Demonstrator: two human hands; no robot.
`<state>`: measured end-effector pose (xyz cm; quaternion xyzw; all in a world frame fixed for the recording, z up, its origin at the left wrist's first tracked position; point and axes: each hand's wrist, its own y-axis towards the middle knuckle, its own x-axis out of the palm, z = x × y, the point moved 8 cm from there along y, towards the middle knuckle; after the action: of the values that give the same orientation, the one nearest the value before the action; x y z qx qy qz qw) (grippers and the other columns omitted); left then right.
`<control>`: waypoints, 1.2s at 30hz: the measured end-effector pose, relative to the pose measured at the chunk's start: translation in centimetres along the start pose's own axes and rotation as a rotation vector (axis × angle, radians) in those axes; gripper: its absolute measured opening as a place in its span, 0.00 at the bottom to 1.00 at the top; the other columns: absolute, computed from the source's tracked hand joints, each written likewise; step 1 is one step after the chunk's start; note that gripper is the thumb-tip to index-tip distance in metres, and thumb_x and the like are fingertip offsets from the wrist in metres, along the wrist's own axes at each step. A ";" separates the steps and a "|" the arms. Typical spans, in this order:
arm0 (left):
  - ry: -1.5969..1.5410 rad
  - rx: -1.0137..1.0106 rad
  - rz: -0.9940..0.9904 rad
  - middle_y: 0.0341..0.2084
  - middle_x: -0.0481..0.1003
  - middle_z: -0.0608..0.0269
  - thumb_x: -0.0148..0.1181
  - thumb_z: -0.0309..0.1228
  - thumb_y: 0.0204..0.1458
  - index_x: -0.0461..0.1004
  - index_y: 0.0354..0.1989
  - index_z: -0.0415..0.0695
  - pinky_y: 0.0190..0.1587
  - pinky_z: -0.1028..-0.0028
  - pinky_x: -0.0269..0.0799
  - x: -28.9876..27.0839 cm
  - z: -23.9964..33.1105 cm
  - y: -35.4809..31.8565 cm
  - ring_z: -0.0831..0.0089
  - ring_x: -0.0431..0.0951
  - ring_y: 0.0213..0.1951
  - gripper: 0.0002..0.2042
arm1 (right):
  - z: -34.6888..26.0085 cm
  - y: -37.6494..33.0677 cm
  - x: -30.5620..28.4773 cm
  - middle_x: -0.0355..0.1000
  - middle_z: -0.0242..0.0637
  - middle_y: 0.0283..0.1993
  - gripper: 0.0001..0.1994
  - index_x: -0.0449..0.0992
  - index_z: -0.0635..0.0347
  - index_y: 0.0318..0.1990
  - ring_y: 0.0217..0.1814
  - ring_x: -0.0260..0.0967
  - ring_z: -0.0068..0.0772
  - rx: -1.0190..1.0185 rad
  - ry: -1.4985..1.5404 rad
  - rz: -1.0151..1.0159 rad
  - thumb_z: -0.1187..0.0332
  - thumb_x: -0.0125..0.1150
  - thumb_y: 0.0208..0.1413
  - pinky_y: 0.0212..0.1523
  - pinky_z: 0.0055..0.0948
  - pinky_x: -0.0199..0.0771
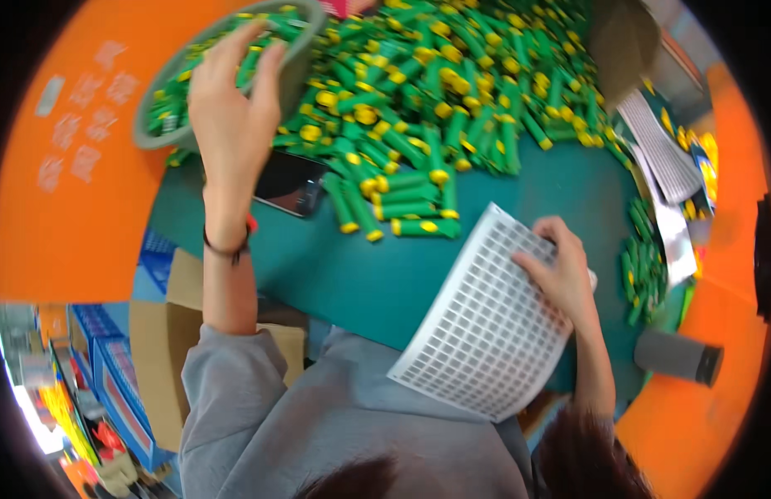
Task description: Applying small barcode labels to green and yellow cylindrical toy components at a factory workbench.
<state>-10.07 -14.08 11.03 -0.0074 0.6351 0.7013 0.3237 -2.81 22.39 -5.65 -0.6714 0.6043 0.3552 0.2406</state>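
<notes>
At the upper left, my left hand (pixel 235 108) is raised over a grey-green basin (pixel 146 125) filled with small green tubes with yellow ends. Its thumb and fingers are spread, and nothing shows between them. My right hand (pixel 564 270) grips the upper right edge of a white sticker sheet (pixel 481 320) covered with a grid of small grey squares. The sheet is tilted and slightly bowed, over the table's near edge and my lap. Beyond it a large heap of green tubes (pixel 435 75) covers the far part of the green table (pixel 344 283).
A dark phone (pixel 292 185) lies beside the basin, under my left wrist. Stacked printed strips (pixel 660 150), a smaller tube pile (pixel 643 262) and a grey cylinder (pixel 678 358) are at the right. Orange partitions (pixel 69 224) flank the table. An open cardboard box (pixel 165 366) stands lower left.
</notes>
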 end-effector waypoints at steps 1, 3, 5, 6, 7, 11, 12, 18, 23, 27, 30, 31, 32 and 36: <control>-0.329 -0.046 -0.149 0.41 0.80 0.59 0.64 0.27 0.53 0.81 0.40 0.44 0.47 0.66 0.73 1.7 3.1 -1.7 0.58 0.78 0.44 0.07 | -0.5 -0.1 -0.4 0.75 0.39 0.41 0.21 0.74 0.62 0.47 0.44 0.73 0.36 0.046 -0.025 -0.001 0.67 0.73 0.46 0.47 0.32 0.71; -0.598 0.095 -0.500 0.38 0.80 0.65 0.67 0.27 0.49 0.81 0.38 0.46 0.45 0.69 0.74 4.3 11.1 -6.5 0.64 0.78 0.42 0.08 | -1.1 0.2 0.4 0.76 0.35 0.39 0.17 0.75 0.63 0.49 0.42 0.72 0.23 0.191 0.290 -0.131 0.67 0.68 0.54 0.45 0.25 0.72; -0.761 0.123 -0.574 0.37 0.78 0.65 0.68 0.33 0.49 0.81 0.38 0.47 0.44 0.67 0.74 6.4 15.1 -10.6 0.63 0.77 0.42 0.09 | -1.6 0.1 0.3 0.76 0.33 0.40 0.15 0.75 0.63 0.49 0.42 0.72 0.19 0.234 0.346 -0.204 0.67 0.64 0.58 0.44 0.22 0.71; -0.722 0.200 -0.554 0.38 0.77 0.66 0.68 0.33 0.49 0.81 0.38 0.48 0.44 0.66 0.73 6.9 16.4 -11.7 0.64 0.76 0.44 0.08 | -1.6 -0.4 1.0 0.77 0.31 0.41 0.13 0.76 0.64 0.50 0.42 0.71 0.15 0.260 0.421 -0.272 0.66 0.60 0.62 0.44 0.19 0.71; -0.734 0.195 -0.566 0.38 0.77 0.66 0.68 0.33 0.49 0.81 0.38 0.48 0.44 0.66 0.73 7.4 16.7 -12.5 0.64 0.76 0.44 0.08 | -1.6 -0.7 1.3 0.77 0.31 0.41 0.13 0.76 0.64 0.50 0.42 0.71 0.15 0.277 0.423 -0.273 0.66 0.60 0.62 0.44 0.19 0.71; -0.734 0.244 -0.491 0.39 0.77 0.69 0.68 0.31 0.47 0.81 0.35 0.48 0.44 0.66 0.71 7.3 17.2 -13.2 0.64 0.74 0.44 0.07 | -1.6 -1.3 1.3 0.76 0.28 0.39 0.13 0.77 0.66 0.49 0.39 0.71 0.14 0.277 0.654 -0.165 0.66 0.55 0.66 0.44 0.18 0.71; -0.679 0.297 -0.453 0.39 0.77 0.70 0.69 0.30 0.45 0.82 0.36 0.47 0.42 0.67 0.71 6.8 17.3 -13.2 0.64 0.75 0.43 0.09 | -1.5 -1.3 1.3 0.76 0.28 0.40 0.13 0.77 0.67 0.49 0.39 0.70 0.14 0.285 0.672 -0.166 0.66 0.54 0.67 0.44 0.18 0.71; -0.662 0.280 -0.423 0.36 0.78 0.71 0.72 0.27 0.38 0.82 0.33 0.48 0.38 0.69 0.70 7.1 17.3 -13.7 0.66 0.75 0.39 0.11 | -0.6 -1.2 1.7 0.75 0.28 0.38 0.13 0.79 0.67 0.47 0.40 0.69 0.15 0.299 0.550 -0.155 0.66 0.56 0.66 0.43 0.17 0.69; -0.627 0.195 -0.458 0.36 0.77 0.72 0.65 0.27 0.40 0.80 0.31 0.47 0.42 0.66 0.70 7.2 16.0 -13.6 0.66 0.74 0.40 0.08 | -1.6 -0.7 1.0 0.72 0.29 0.36 0.12 0.80 0.67 0.46 0.39 0.67 0.15 0.249 0.436 -0.098 0.67 0.57 0.65 0.42 0.18 0.67; -0.587 0.297 -0.440 0.36 0.77 0.70 0.64 0.27 0.41 0.79 0.31 0.46 0.43 0.66 0.70 7.0 15.8 -13.8 0.66 0.74 0.41 0.07 | -2.2 -0.3 1.4 0.71 0.29 0.35 0.11 0.80 0.66 0.45 0.38 0.65 0.15 0.273 0.424 -0.105 0.67 0.57 0.65 0.41 0.18 0.65; -0.600 0.280 -0.451 0.35 0.76 0.68 0.65 0.27 0.42 0.77 0.31 0.45 0.44 0.66 0.70 7.4 15.8 -13.9 0.65 0.74 0.42 0.07 | -1.9 0.1 1.7 0.72 0.31 0.36 0.11 0.80 0.66 0.45 0.39 0.68 0.20 0.282 0.349 -0.137 0.68 0.57 0.64 0.43 0.21 0.67; -0.605 0.273 -0.460 0.35 0.76 0.67 0.65 0.26 0.43 0.77 0.32 0.45 0.45 0.66 0.70 7.5 15.7 -14.0 0.65 0.74 0.43 0.07 | -1.6 0.5 1.8 0.72 0.31 0.36 0.11 0.80 0.66 0.45 0.39 0.68 0.20 0.279 0.348 -0.142 0.68 0.57 0.64 0.43 0.21 0.67; -0.607 0.273 -0.459 0.35 0.76 0.67 0.65 0.26 0.43 0.77 0.32 0.45 0.45 0.66 0.70 7.6 15.7 -13.9 0.65 0.74 0.43 0.07 | -2.0 1.4 1.2 0.74 0.34 0.37 0.11 0.79 0.67 0.45 0.41 0.70 0.24 0.139 0.247 -0.111 0.68 0.56 0.64 0.46 0.23 0.69; -0.818 0.015 -0.565 0.36 0.77 0.65 0.69 0.25 0.45 0.76 0.33 0.44 0.43 0.69 0.69 8.4 14.9 -13.4 0.63 0.73 0.41 0.08 | -4.3 7.9 -2.5 0.70 0.39 0.59 0.17 0.75 0.55 0.54 0.63 0.65 0.39 -0.399 -0.276 0.228 0.77 0.58 0.57 0.60 0.35 0.66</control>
<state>-4.52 2.74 -1.51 0.0986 0.4340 0.5271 0.7240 -9.82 19.59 -0.17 -0.5784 0.5554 0.5803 0.1423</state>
